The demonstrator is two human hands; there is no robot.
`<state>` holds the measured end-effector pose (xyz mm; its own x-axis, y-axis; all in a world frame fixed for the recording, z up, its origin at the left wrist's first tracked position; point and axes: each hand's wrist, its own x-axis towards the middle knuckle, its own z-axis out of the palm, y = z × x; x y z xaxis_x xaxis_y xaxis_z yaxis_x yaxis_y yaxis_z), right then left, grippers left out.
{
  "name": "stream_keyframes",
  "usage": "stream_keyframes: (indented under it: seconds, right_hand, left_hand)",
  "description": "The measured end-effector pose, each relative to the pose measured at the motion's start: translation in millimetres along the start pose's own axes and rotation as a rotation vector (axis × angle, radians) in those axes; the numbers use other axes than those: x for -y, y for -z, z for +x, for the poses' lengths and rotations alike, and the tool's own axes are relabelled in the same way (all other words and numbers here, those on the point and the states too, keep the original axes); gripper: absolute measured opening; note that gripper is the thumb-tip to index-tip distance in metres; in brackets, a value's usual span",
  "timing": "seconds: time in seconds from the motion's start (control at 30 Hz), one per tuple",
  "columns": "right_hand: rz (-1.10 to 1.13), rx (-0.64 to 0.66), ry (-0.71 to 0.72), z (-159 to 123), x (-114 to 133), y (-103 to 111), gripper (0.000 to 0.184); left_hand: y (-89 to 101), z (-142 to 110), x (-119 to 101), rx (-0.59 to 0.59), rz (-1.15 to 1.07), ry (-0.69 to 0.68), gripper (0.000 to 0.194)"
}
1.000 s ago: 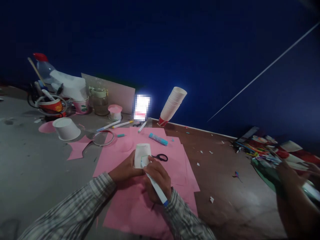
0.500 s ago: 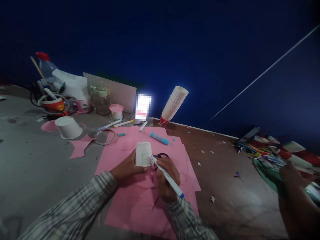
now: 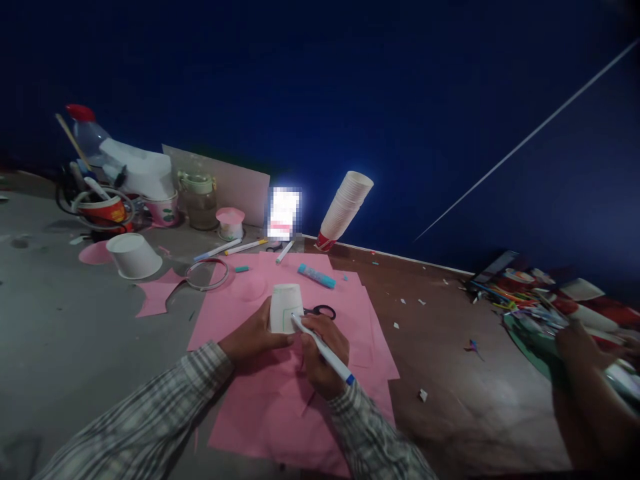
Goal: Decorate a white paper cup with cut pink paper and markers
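A small white paper cup (image 3: 287,298), turned upside down, is held in my left hand (image 3: 255,335), whose fingers wrap round its left side and base. Thin green lines form part of a box on its face. My right hand (image 3: 324,357) grips a white marker (image 3: 325,350) with a blue end, its tip on or very near the cup beside those lines. Pink paper sheets (image 3: 280,427) lie under both hands. Black-handled scissors (image 3: 325,311) rest behind my right hand, their blades mostly hidden. A turquoise glue stick (image 3: 317,275) lies farther back on the paper.
A leaning stack of paper cups (image 3: 345,210) stands by the wall, right of a bright blurred screen (image 3: 284,213). At left are an upturned white tub (image 3: 133,256), a glass jar (image 3: 198,200) and a tape ring (image 3: 207,274). Another person's hand (image 3: 583,350) is at far right.
My right hand has moved slightly left, bringing the marker tip from the cup's right edge onto its face. The left hand keeps the cup nearly still.
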<state>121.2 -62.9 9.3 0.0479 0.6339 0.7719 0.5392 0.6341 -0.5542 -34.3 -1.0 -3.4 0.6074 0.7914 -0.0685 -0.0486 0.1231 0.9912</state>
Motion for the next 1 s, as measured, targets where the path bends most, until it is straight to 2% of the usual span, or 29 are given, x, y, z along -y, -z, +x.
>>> stream_keyframes:
  seconds: [0.3, 0.63, 1.0]
  right_hand:
    - [-0.051, -0.016, 0.034, 3.5, 3.3, -2.0, 0.014]
    - [-0.054, -0.027, 0.038, 2.8, 2.2, -3.8, 0.013]
    - [-0.024, 0.034, 0.021, 3.1, 1.0, -2.6, 0.016]
  left_hand:
    - [1.2, 0.8, 7.3, 0.007, 0.045, -0.022, 0.068]
    - [1.4, 0.2, 5.5, 0.006, 0.072, -0.025, 0.065]
    - [1.2, 1.3, 7.5, -0.011, 0.075, -0.04, 0.07]
